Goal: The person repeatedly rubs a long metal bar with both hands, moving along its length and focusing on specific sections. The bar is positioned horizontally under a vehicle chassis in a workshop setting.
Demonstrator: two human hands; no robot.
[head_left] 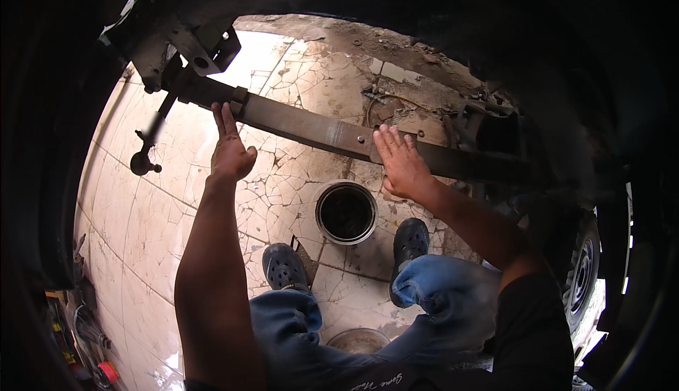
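Note:
A long leaf spring (304,121) runs across the view, sloping down from upper left to right. Near a metal clamp (240,99) on its left part, my left hand (233,152) reaches up with two fingers stretched against the spring's lower edge. My right hand (402,161) lies on the spring farther right, its fingers extended and flat. It is close to a small round bolt or pin head (361,140). Neither hand is wrapped round anything. A perforated bracket (206,46) sits above the spring's left end, and a rod with a ball-shaped end (140,163) hangs below it.
A round metal can (319,221) with a dark inside stands on the cracked tile floor (141,193) between my feet. A wheel (582,271) is at the right. Several tools (88,334) lie at lower left. Dark vehicle parts hang overhead; rubble (431,58) lies beyond.

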